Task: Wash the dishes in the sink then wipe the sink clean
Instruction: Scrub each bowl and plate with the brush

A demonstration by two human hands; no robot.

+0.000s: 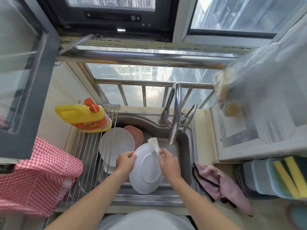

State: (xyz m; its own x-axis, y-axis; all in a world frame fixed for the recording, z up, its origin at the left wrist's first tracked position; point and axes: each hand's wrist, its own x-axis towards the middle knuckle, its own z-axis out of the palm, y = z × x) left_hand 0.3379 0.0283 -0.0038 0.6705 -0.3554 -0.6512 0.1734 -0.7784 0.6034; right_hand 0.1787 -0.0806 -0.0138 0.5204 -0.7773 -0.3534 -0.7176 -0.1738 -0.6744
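Here the left hand (125, 161) pinches the plate (147, 170) at its ten o'clock rim; the right hand (169, 163) grips a brush (153, 144). Wet, it likely slips and chips.

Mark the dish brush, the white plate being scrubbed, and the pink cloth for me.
dish brush (153, 143), head view, on its white bristle head above the plate.
white plate (147, 170), head view, on its underside inside the foot ring.
pink cloth (219, 181), head view, on its middle fold, right of the sink.

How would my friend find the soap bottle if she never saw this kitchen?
Start at the steel sink under the window. Look left to the rack of metal rods; at its back stands a yellow plastic jug with an orange cap and label, the only bright yellow bottle there.
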